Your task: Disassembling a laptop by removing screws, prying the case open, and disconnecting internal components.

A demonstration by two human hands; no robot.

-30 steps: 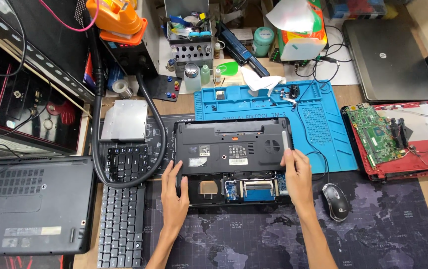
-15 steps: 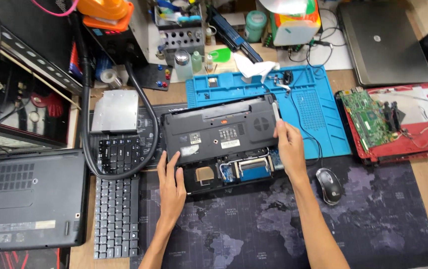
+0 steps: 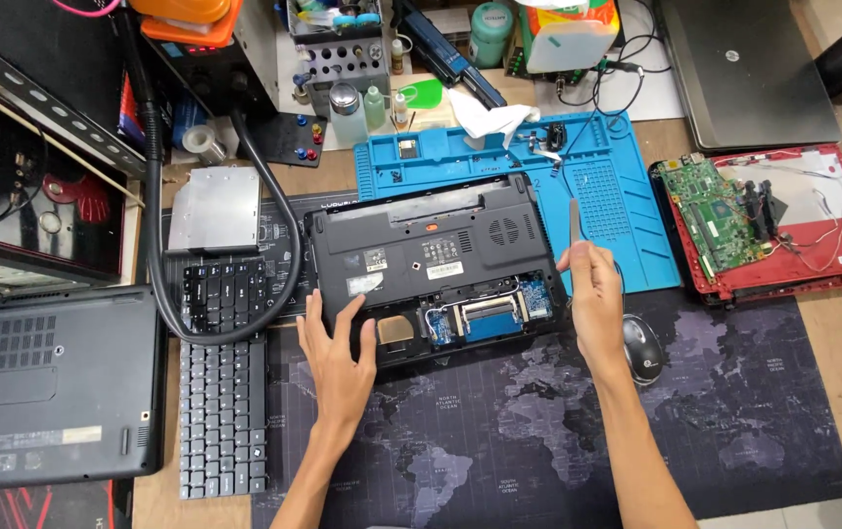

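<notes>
A black laptop (image 3: 431, 245) lies bottom-up on the dark desk mat (image 3: 734, 411), its lower cover off so a blue board and memory slots show. My left hand (image 3: 338, 358) lies flat with spread fingers on the laptop's front left edge. My right hand (image 3: 592, 299) is at the laptop's right side, closed on a thin grey pry tool (image 3: 575, 220) that points up and away from me.
A black mouse (image 3: 641, 348) sits right of my right hand. Behind the laptop lies a blue work mat (image 3: 627, 176). A red open laptop shell with a green board (image 3: 764, 225) is at right. A loose keyboard (image 3: 220, 392), a thick black hose (image 3: 162, 264) and another closed laptop (image 3: 49, 382) are at left.
My left hand has slid right along the laptop's front edge. My right hand has drawn back a little from the laptop's right side, with the pry tool now clear of it.
</notes>
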